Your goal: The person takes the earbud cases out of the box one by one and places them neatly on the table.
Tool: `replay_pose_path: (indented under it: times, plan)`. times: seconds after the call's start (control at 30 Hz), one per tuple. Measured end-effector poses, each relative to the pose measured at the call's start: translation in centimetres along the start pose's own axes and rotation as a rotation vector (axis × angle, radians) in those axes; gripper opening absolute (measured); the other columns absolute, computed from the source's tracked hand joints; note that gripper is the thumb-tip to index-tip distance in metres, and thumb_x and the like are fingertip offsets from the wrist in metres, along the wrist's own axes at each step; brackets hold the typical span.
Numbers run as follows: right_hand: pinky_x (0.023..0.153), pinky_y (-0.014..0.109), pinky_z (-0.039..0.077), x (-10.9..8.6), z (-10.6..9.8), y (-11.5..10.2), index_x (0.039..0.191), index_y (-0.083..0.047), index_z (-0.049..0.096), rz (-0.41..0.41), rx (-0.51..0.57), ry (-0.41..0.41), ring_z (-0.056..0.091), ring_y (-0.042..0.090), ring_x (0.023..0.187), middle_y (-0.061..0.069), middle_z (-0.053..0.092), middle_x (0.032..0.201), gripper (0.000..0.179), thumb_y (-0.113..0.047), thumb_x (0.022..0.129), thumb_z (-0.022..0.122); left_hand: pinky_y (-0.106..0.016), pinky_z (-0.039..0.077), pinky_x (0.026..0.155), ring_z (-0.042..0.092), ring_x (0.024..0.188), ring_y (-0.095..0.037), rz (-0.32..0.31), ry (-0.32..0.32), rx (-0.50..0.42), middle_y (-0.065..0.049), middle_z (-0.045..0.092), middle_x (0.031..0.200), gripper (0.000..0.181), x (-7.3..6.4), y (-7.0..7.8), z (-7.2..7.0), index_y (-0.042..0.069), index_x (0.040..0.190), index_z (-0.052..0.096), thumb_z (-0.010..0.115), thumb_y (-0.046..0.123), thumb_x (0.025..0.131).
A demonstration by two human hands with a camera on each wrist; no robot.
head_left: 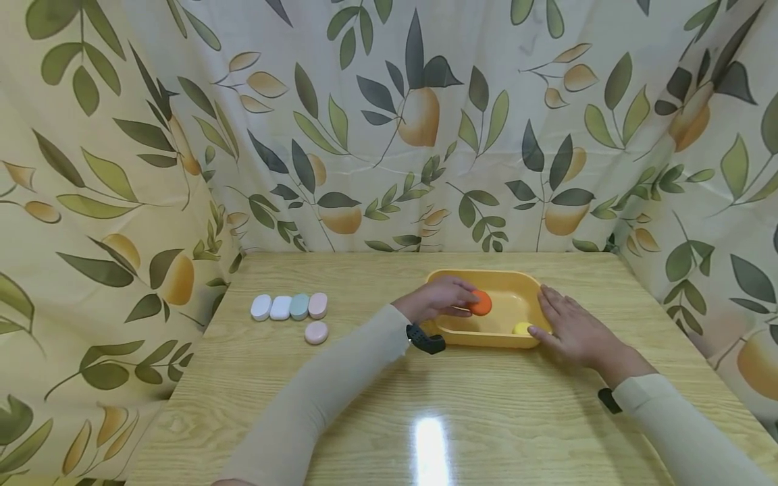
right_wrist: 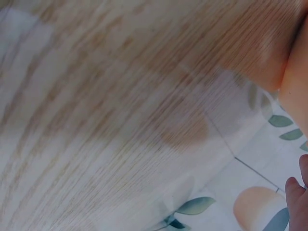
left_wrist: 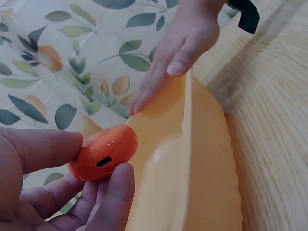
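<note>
My left hand [head_left: 439, 298] pinches a glossy orange earbud case [head_left: 482, 303] between thumb and fingers, over the left half of a yellow-orange plastic tray [head_left: 486, 273]. In the left wrist view, a small charging slot shows on the orange case [left_wrist: 108, 150]. My right hand [head_left: 576, 331] rests on the tray's right rim, its fingers straight along the end wall. A small yellow rounded item [head_left: 521, 328] sits inside the tray at the near right corner, close to the right thumb and partly hidden by the wall. Only fingertips of the right hand [right_wrist: 298, 195] show in the right wrist view.
On the left of the wooden table [head_left: 365, 405], several pale cases stand in a row: a white case [head_left: 261, 307], another white case [head_left: 281, 308], a blue-green case [head_left: 300, 306] and a pink case [head_left: 318, 305]. A pinkish case [head_left: 316, 332] lies before them. A patterned curtain [head_left: 389, 189] surrounds the table.
</note>
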State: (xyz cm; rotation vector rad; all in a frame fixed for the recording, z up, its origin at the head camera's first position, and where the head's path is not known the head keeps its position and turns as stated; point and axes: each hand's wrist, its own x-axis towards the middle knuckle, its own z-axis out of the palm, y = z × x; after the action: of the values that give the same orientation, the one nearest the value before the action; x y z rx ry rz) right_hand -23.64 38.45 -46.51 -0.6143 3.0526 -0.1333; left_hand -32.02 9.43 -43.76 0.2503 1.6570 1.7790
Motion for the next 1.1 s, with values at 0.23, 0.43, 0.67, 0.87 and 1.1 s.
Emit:
replay_pose_path:
  times: [0.23,0.43,0.67,0.87,1.1]
  plan:
    - [0.115,0.057,0.01,0.0,-0.1,-0.1,0.148,0.014,0.015,0.001,0.002,-0.005,0.01,0.045,0.143,0.03,0.009,0.156,0.086,-0.054,0.101,0.04,-0.038,0.057,0.081,0.068,0.086,-0.024,0.011,-0.001,0.018,-0.012,0.068,0.099,0.021,-1.0,0.3,-1.2,-0.002,0.109,0.064,0.068,0.0,0.089]
    - [0.114,0.057,0.01,0.0,-0.1,-0.2,0.148,0.014,0.015,0.006,0.008,-0.011,0.01,0.045,0.143,0.03,0.009,0.156,0.086,-0.054,0.101,0.039,-0.039,0.056,0.083,0.068,0.089,-0.023,0.004,0.002,0.009,-0.012,0.068,0.1,0.025,-2.0,0.4,-2.0,-0.005,0.115,0.063,0.066,-0.001,0.091]
    - [0.115,0.055,0.006,0.1,-0.1,0.0,0.149,0.013,0.014,0.005,-0.006,-0.009,0.009,0.045,0.143,0.029,0.008,0.157,0.086,-0.054,0.101,0.038,-0.036,0.057,0.079,0.068,0.09,-0.023,0.009,0.007,0.026,-0.013,0.068,0.102,0.03,-2.6,0.4,-3.1,-0.007,0.12,0.06,0.065,0.0,0.092]
    - [0.116,0.054,0.004,0.1,-0.1,0.0,0.149,0.013,0.012,0.016,-0.005,-0.013,0.008,0.044,0.143,0.028,0.007,0.157,0.088,-0.056,0.101,0.037,-0.039,0.055,0.086,0.067,0.091,-0.023,0.021,0.015,0.053,-0.012,0.067,0.105,0.029,-3.2,0.3,-4.1,-0.005,0.119,0.062,0.066,0.003,0.092]
    - [0.115,0.056,0.008,0.1,-0.2,-0.3,0.148,0.014,0.016,0.008,0.007,0.001,0.01,0.045,0.142,0.03,0.01,0.156,0.087,-0.055,0.101,0.039,-0.037,0.055,0.085,0.067,0.09,-0.023,0.029,0.029,0.07,-0.013,0.068,0.105,0.027,-4.3,0.1,-5.1,-0.006,0.118,0.063,0.065,0.003,0.093]
